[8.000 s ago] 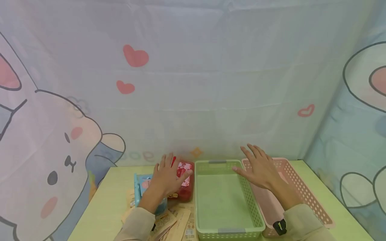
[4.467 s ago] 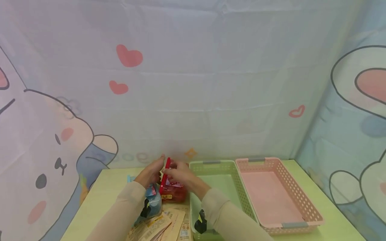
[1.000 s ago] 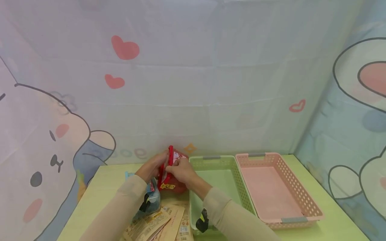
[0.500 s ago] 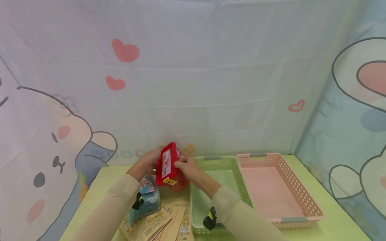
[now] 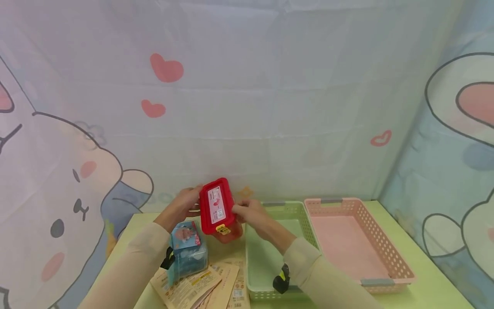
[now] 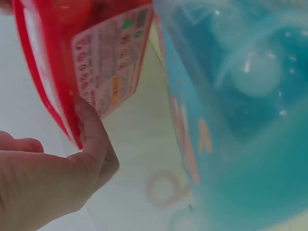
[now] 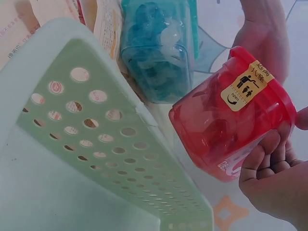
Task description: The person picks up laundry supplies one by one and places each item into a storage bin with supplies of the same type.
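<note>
Both hands hold a red see-through plastic tub [image 5: 217,206] with a red lid, tilted so that the lid's white label faces the head camera. My left hand [image 5: 183,207] grips its left side; the left wrist view shows the fingers [image 6: 91,130] at the lid's edge. On the right side my right hand [image 5: 254,216] pinches the rim, its fingers [image 7: 269,154] curled against the wall in the right wrist view. A yellow "open" sticker [image 7: 246,85] crosses lid and wall. Just below the left hand stands a blue see-through tub [image 5: 189,253].
Several paper packets [image 5: 208,283] lie spread below the blue tub. Right of them stands a green basket [image 5: 266,262], partly under my right forearm, with a pink basket [image 5: 355,244] beside it. A printed cloth [image 5: 270,107] hangs behind the table [image 5: 129,240].
The red tub is now raised and turned, so its lid faces the head camera. Both hands have moved with it. Earlier they were apart above the table, holding nothing.
</note>
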Available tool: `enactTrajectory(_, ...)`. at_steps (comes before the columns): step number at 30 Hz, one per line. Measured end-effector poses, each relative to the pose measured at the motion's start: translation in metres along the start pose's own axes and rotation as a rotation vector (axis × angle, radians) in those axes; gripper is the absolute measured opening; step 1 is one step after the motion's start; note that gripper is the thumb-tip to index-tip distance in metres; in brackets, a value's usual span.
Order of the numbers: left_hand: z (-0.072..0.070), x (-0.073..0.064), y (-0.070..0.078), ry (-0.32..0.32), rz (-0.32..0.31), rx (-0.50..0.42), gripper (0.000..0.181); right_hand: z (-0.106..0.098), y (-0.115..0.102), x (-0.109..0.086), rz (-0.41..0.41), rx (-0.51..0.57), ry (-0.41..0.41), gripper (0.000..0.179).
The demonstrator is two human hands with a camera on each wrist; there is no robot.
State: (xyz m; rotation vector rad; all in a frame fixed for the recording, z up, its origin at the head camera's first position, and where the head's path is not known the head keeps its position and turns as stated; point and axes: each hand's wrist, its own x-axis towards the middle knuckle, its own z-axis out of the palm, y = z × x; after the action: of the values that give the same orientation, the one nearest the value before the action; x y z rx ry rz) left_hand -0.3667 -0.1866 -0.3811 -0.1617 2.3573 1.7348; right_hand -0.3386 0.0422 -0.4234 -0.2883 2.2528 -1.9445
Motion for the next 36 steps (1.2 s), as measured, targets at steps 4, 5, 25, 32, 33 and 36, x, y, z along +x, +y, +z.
enactTrajectory(4, 0.001, -0.002, 0.0, -0.01, 0.021, 0.006, 0.062, -0.004, -0.004, -0.002, -0.014, 0.005, -0.007, 0.021)
enactTrajectory(5, 0.002, -0.002, 0.0, -0.01, 0.022, 0.009, 0.062, -0.005, -0.005, -0.003, -0.018, 0.0, -0.009, 0.02)
enactTrajectory(25, 0.009, -0.001, -0.001, 0.096, 0.092, 0.015, 0.054, -0.02, -0.016, -0.014, -0.031, -0.035, -0.033, 0.021)
enactTrajectory(32, 0.015, -0.007, 0.0, 0.096, 0.155, -0.02, 0.049, -0.039, -0.019, -0.011, 0.006, 0.003, -0.084, 0.023)
enactTrajectory(33, 0.015, -0.008, 0.001, 0.093, 0.168, -0.017, 0.049, -0.042, -0.02, -0.011, 0.009, 0.005, -0.094, 0.024)
enactTrajectory(36, 0.017, -0.01, 0.004, 0.088, 0.198, -0.006, 0.047, -0.052, -0.025, -0.01, 0.013, 0.008, -0.121, 0.029)
